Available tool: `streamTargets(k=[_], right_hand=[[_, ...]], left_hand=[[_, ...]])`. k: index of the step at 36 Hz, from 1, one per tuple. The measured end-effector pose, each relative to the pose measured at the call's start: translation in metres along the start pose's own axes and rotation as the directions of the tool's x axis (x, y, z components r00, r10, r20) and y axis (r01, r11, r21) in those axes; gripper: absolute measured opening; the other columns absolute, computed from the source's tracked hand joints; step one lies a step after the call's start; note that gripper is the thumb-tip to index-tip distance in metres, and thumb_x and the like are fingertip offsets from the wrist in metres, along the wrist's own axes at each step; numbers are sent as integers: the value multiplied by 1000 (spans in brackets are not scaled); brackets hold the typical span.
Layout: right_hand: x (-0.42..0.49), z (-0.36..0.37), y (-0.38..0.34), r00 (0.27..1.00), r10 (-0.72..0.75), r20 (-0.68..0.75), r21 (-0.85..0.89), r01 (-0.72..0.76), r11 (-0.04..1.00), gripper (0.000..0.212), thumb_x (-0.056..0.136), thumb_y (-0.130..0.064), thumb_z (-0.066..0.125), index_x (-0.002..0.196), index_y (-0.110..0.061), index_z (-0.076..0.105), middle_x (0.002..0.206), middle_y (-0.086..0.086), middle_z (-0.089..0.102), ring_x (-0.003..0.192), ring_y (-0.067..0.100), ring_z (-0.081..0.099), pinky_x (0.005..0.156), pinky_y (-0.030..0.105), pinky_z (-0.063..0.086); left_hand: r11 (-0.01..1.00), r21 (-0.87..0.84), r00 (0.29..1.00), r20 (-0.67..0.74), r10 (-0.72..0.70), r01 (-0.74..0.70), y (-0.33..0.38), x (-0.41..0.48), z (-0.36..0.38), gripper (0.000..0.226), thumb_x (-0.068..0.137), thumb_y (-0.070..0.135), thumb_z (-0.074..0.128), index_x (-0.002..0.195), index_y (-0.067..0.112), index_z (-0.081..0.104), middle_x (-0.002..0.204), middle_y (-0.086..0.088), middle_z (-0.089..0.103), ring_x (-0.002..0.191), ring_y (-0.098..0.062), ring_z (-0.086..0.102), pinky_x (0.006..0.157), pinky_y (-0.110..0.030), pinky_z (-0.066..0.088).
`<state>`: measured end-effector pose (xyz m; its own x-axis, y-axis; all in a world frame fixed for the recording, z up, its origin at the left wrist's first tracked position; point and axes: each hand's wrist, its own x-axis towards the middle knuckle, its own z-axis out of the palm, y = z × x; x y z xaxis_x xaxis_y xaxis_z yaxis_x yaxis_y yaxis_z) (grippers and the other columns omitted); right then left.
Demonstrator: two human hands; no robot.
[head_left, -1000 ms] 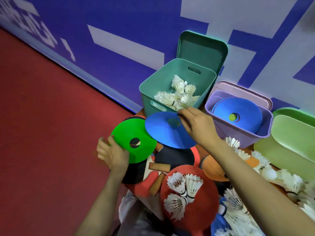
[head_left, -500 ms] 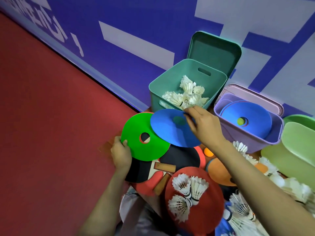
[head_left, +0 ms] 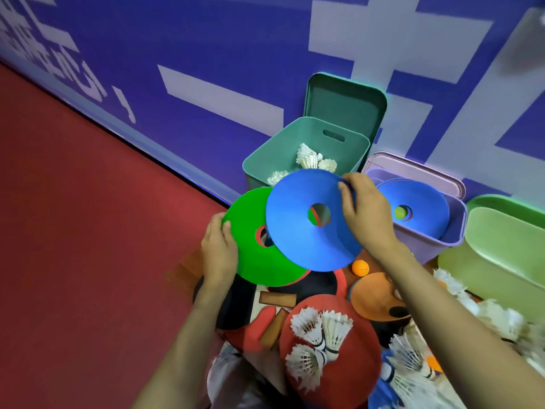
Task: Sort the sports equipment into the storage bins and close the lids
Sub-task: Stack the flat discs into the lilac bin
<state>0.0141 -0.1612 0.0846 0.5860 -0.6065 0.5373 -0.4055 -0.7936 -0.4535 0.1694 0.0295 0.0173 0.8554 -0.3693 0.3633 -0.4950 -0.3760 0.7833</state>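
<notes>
My right hand point(head_left: 364, 214) grips the far right rim of a blue disc cone point(head_left: 298, 231), which is lifted and tilted toward me above the pile. My left hand point(head_left: 219, 252) holds the left edge of a green disc cone point(head_left: 256, 255) that lies partly under the blue one. The teal bin point(head_left: 265, 163) behind them is open and holds shuttlecocks point(head_left: 309, 157); its lid point(head_left: 345, 98) leans on the wall. To its right, the purple bin point(head_left: 424, 246) contains another blue disc cone point(head_left: 424, 202) with a small green ball in its hole.
A light green bin point(head_left: 501, 261) stands at the right. Below my hands lie table tennis paddles point(head_left: 303, 283), a red disc cone point(head_left: 354, 370) with shuttlecocks point(head_left: 318, 338) on it, an orange disc cone point(head_left: 374, 296), an orange ball point(head_left: 360, 267) and more shuttlecocks. Red floor stretches left.
My right hand has lifted the blue cone and tipped it up toward the bins. My left hand has closed on the green cone's edge and raised it slightly.
</notes>
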Motion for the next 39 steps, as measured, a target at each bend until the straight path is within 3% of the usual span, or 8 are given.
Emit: streamTargets(k=[3,7,15,19,25,31,33,39], right_hand=[[3,-8,5,998,65,-27,43,-64,997,15,99,-19,44,98,-7,54,95,11,58,85,31,54,66,33,36],[6,-22,10,987,140,-82,107,-131,986,16,99,-17,43,98,-5,52,93,13,58,84,30,51,65,30,28],[9,-47,42,919,329,-216,215,-284,935,20,100,-20,41,107,-5,51,96,13,61,83,30,53,64,30,27],[10,-65,59,858,430,-281,274,-357,893,22,101,-17,40,109,0,51,87,5,53,77,22,47,60,26,23],[8,-80,96,755,577,-311,337,-480,810,22,101,-21,38,112,-4,46,93,5,54,81,23,50,65,27,29],[3,-96,130,628,714,-310,431,-576,694,18,101,-17,35,110,-4,41,83,1,50,78,24,47,67,31,32],[3,-99,141,587,750,-306,451,-604,657,19,100,-15,35,113,-1,40,90,6,50,80,24,47,67,30,31],[11,-90,169,608,788,-91,388,-707,591,11,96,-7,41,102,-9,32,95,9,47,82,24,46,67,31,32]], left_hand=[[997,-14,997,-2,74,-74,20,12,3,25,94,10,40,106,-3,57,97,-21,63,86,-33,57,68,-24,29],[987,-39,988,7,155,-154,52,24,12,22,96,2,43,112,-5,57,105,-22,63,93,-34,58,69,-20,29],[974,-107,969,129,210,-197,113,39,58,29,98,3,41,125,-3,50,114,-24,60,105,-37,54,77,-29,33],[975,-148,950,239,200,-168,136,39,87,30,96,-1,40,125,1,47,100,-26,61,91,-38,56,62,-25,25],[987,-141,916,380,126,-78,161,36,126,28,92,-5,38,120,1,40,87,-23,56,85,-39,53,59,-32,20],[993,-118,871,486,74,-19,173,39,159,32,90,-9,35,120,2,37,91,-12,47,82,-28,46,63,-31,26],[992,-125,871,487,61,0,174,43,170,34,88,-11,35,120,0,37,91,-13,47,81,-26,45,62,-29,25],[974,-213,858,511,47,74,188,55,212,32,85,-15,37,109,6,37,95,-10,49,85,-21,46,66,-25,31]])
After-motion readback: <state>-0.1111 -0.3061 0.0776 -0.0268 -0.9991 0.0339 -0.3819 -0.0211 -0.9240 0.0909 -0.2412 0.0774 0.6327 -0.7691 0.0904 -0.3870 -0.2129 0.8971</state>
